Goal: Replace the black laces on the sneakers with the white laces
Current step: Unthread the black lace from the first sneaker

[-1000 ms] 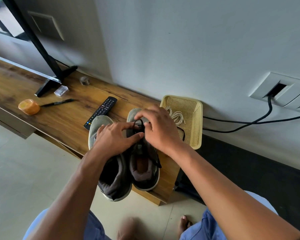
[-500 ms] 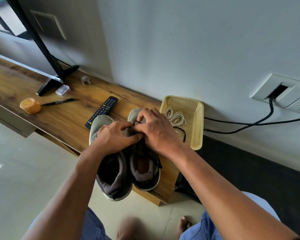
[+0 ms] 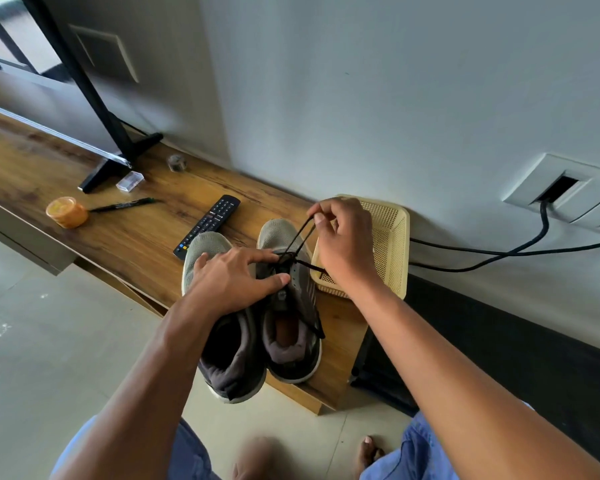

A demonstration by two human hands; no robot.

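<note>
Black cord lace [image 3: 300,237] was pinched in my right hand [image 3: 343,244] at frame centre, my flat-fingered left hand [image 3: 232,282] steadying the grey mesh sneakers [image 3: 291,306]; unthreading lower eyelets came next.

No readable text anywhere, remote control [image 3: 207,222] buttons on the desk [image 3: 125,237] too small to make out, marker pen [image 3: 123,205] print blurred, sneaker tongue tag [image 3: 282,295] illegible

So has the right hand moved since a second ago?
Yes. The right hand has lifted off the right sneaker and drawn away toward the wall, now in front of the yellow basket, pulling a loop of black lace with it.
</note>
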